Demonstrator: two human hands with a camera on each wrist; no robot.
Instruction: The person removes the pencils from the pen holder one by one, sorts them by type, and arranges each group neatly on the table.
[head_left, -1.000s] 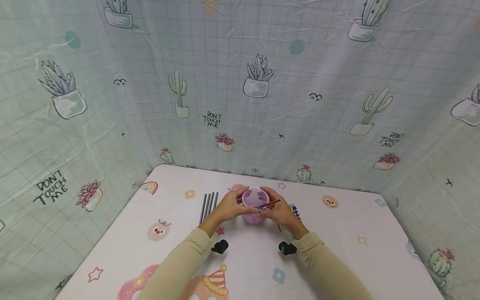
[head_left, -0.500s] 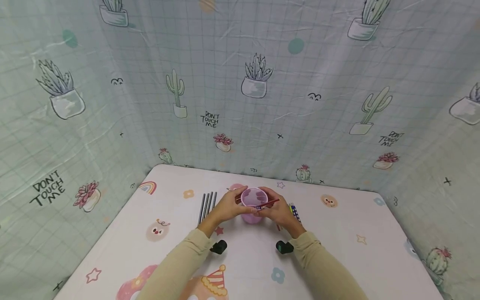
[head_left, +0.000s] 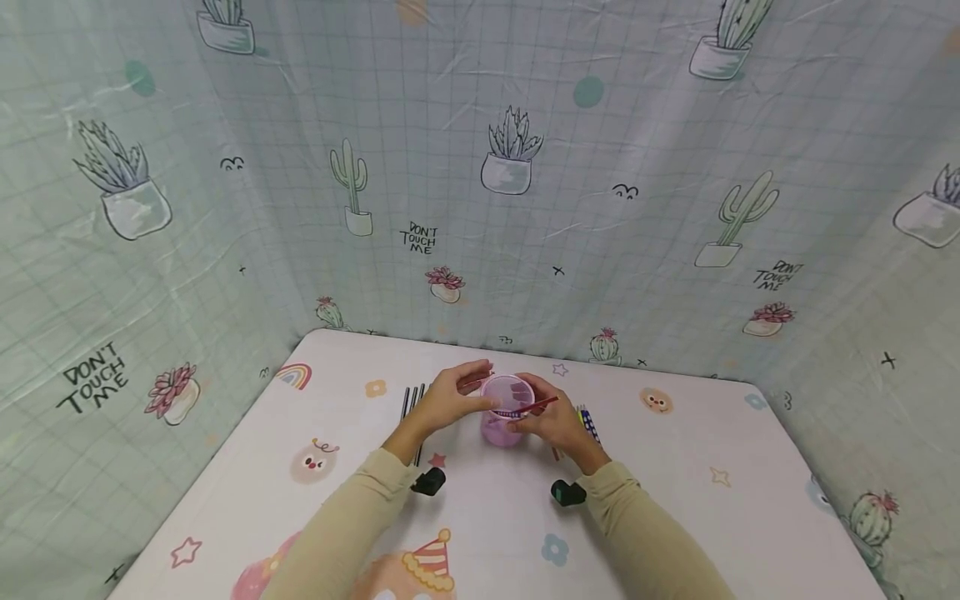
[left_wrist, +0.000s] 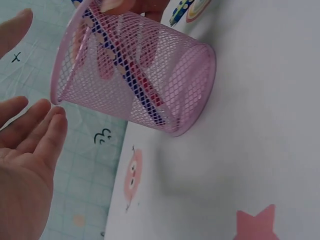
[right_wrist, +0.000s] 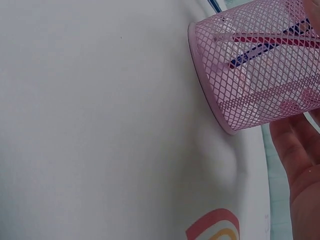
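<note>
A pink mesh pencil cup (head_left: 501, 432) is near the middle of the table. A red pencil (head_left: 537, 406) and a blue patterned pencil (left_wrist: 132, 82) lean inside it, both seen through the mesh in the wrist views. My right hand (head_left: 555, 417) grips the cup from the right, thumb near the rim. On the other side, my left hand (head_left: 446, 398) has its fingers extended beside the rim; in the left wrist view its fingertips are close to the rim, and contact is hard to tell. Whether the cup's base touches the table is unclear.
Several dark striped pencils (head_left: 411, 402) lie left of the cup, partly behind my left forearm. More pencils (head_left: 589, 423), blue dotted and yellow, lie to the right past my right hand. A patterned curtain (head_left: 465, 167) rises behind the white table (head_left: 660, 492).
My left hand has loosened from the cup and moved slightly left, its fingers straightening. My right hand keeps holding the cup, which has stayed almost in place.
</note>
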